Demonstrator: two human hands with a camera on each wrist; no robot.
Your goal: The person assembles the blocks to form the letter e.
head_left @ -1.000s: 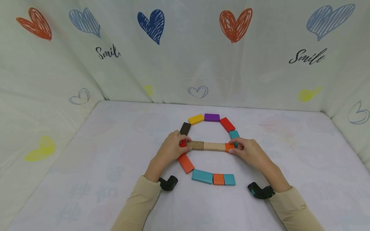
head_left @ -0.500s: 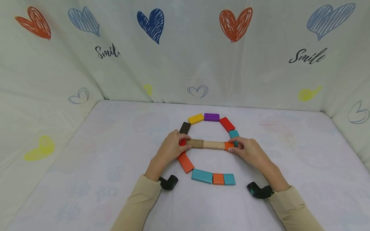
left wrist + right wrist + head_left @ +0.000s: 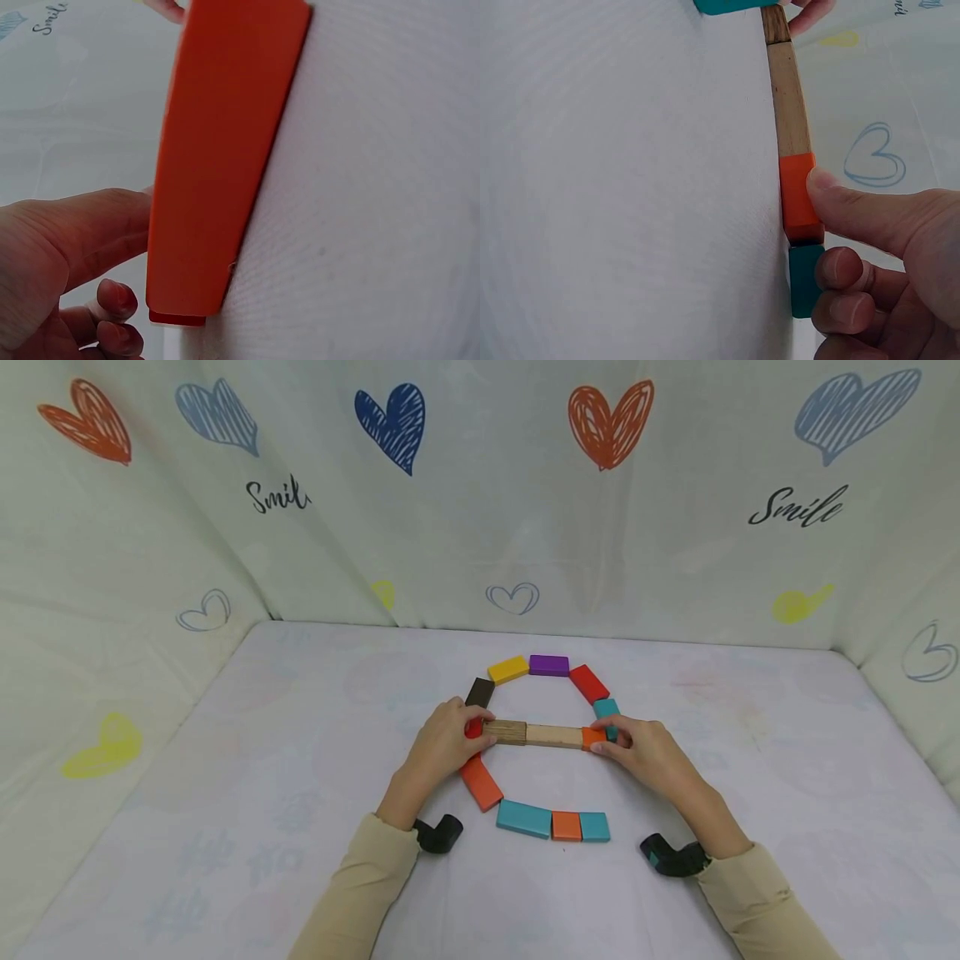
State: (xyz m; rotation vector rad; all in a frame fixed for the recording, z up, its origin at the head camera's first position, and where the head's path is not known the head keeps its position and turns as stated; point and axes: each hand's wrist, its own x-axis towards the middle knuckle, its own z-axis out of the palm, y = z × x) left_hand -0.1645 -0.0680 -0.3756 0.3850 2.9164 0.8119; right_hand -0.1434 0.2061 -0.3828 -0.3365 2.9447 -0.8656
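Observation:
My left hand [image 3: 444, 739] pinches the left end of a dark brown wooden block [image 3: 506, 732] between thumb and finger. A plain wooden block [image 3: 553, 736] continues that row, followed by a small orange block [image 3: 591, 738], which my right hand [image 3: 648, 752] pinches at the right end. The row spans a ring of coloured blocks. Beside the left fingers lies a red block [image 3: 474, 727], partly covered. A teal block [image 3: 807, 281] borders the right fingers in the right wrist view. In the left wrist view, an orange-red block [image 3: 217, 157] hides the left fingertips.
Far part of the ring: black [image 3: 480, 692], yellow [image 3: 508, 670], purple [image 3: 549, 666] and red [image 3: 589, 682] blocks. Near part: a long teal block [image 3: 523, 819], an orange one [image 3: 566, 827] and a short teal one [image 3: 596, 827]. A white cloth [image 3: 225, 827] covers the table.
The wooden row has shifted very slightly away from me, still between both hands. The other blocks lie as before.

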